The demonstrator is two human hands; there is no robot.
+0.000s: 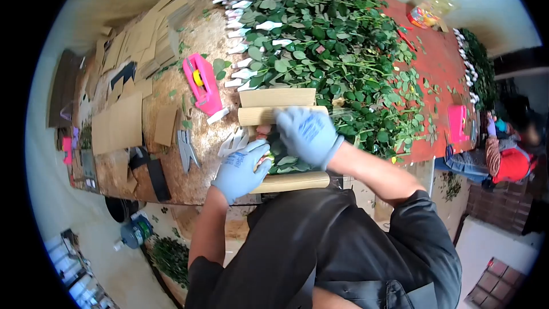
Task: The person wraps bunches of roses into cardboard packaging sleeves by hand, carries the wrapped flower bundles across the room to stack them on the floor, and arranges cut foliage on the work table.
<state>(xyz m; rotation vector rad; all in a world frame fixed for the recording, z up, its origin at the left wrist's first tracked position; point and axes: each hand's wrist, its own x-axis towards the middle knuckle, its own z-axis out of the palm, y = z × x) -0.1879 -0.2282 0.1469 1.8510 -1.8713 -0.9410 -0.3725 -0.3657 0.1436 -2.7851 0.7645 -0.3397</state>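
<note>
Both hands wear grey-blue gloves. My left hand [241,170] is closed around a small flower head near the front edge of the table, its fingers curled inward. To its right, my right hand [309,135] lies over rose stems and leaves, slightly blurred; what its fingers hold, if anything, is hidden. Behind the hands is a rolled piece of corrugated cardboard [257,116], with a flat strip [277,97] beyond it. Another curled cardboard edge [291,182] lies closest to my body. White paper-like pieces [233,142] lie beside my left hand.
A pink tape dispenser [205,88], scissors [187,150] and cardboard pieces [118,125] lie on the left. Leafy rose stems [320,40] fill the back middle. A red surface [423,74] extends right, where another person in red [510,163] stands.
</note>
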